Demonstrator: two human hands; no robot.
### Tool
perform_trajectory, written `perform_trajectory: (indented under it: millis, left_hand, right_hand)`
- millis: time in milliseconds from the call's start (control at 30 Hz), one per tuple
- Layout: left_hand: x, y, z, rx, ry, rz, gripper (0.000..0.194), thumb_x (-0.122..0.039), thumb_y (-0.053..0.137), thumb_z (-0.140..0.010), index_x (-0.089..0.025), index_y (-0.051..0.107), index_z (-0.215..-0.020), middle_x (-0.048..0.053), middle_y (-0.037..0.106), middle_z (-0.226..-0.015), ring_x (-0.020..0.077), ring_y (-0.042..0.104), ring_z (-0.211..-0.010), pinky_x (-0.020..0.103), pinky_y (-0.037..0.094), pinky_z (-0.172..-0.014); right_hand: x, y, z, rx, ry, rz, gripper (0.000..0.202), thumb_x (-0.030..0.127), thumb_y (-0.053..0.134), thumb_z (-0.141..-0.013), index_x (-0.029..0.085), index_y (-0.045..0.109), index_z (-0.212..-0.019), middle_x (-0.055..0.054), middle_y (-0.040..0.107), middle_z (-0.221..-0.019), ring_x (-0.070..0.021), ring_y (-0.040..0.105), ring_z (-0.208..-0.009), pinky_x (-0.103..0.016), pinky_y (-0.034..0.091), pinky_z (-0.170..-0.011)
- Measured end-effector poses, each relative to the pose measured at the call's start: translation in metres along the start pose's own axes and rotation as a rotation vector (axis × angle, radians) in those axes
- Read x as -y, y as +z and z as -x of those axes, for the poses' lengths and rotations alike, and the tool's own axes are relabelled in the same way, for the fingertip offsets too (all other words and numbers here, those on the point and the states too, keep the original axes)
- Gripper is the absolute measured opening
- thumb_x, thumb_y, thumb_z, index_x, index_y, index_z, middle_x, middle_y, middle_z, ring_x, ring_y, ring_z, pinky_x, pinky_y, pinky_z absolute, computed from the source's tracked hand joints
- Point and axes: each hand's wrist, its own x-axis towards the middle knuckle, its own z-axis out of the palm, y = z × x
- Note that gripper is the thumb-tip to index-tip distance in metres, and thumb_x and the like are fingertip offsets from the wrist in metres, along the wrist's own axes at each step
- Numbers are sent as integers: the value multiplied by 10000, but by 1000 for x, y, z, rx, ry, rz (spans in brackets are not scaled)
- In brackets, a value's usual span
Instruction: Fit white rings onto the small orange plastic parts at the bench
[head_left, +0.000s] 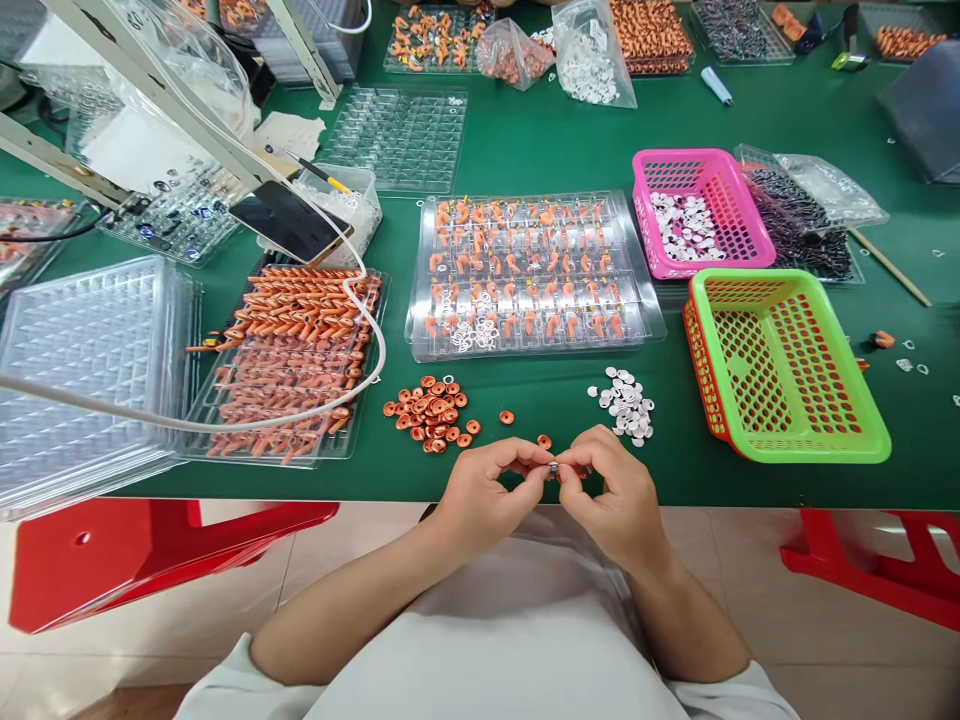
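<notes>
My left hand (491,490) and my right hand (616,490) meet at the table's front edge, thumbs and forefingers pinched around a tiny silvery part (553,470). Its shape is too small to make out. Just beyond the fingertips lies a single orange cap (544,441), with another orange cap (507,417) a little to the left. A heap of orange caps (431,412) sits to the left of my hands. To the right is a small pile of white discs (628,405).
Behind the piles stands a clear tray (649,325) of orange parts. At the right are a green basket (874,430) and a pink basket (757,235) with white pieces. A white cable (379,345) loops over the orange parts at the left.
</notes>
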Motion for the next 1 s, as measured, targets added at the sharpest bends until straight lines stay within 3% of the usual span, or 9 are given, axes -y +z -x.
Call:
perform_trajectory:
  millis: [267,400,567,700,900,1000]
  left_hand:
    - [0,1,1,-28,13,45,117,-148,626,-771,-173,736,-802,42,782,-807,177,735,-734,258,595,-698]
    - [0,-1,1,-28,-7,58,105,-153,637,-777,-170,735,-807,46,781,-812,178,734,-740,256,591,-696]
    - [-1,-3,3,-6,-84,180,65,-207,663,-801,-159,704,-816,68,773,-837,204,736,-801,305,598,-764]
    - [2,-1,6,26,-98,222,83,-235,664,-828,-159,694,-839,69,766,-867,199,730,-827,295,591,-770]
    - [4,-9,9,155,-36,71,119,-211,611,-884,-173,680,-973,42,762,-914,166,721,-847,258,570,-782]
    - [6,-19,7,93,2,-83,121,-208,592,-902,-190,679,-983,30,760,-937,158,710,-852,254,559,-775]
  right_hand:
    - [-2,5,0,2,37,-58,147,80,547,-776,215,557,-719,7,515,-689,-152,512,-651,-276,425,-544]
    - [-4,5,1,10,35,-82,150,79,546,-814,215,594,-775,0,543,-720,-156,530,-680,-286,452,-581]
    - [-7,-3,5,84,-7,-107,172,141,624,-867,227,645,-1015,-50,619,-963,-198,600,-919,-362,512,-787]
    - [-7,-4,10,68,-54,-83,200,108,622,-879,239,641,-1029,-68,617,-1053,-226,583,-1051,-405,503,-871]
    - [-9,-9,19,50,-134,-13,266,37,606,-852,246,629,-1016,-74,606,-1074,-257,562,-1081,-462,494,-894]
    - [-12,-16,24,54,-135,-48,237,36,581,-845,230,606,-979,-85,592,-1115,-290,533,-1155,-519,449,-957]
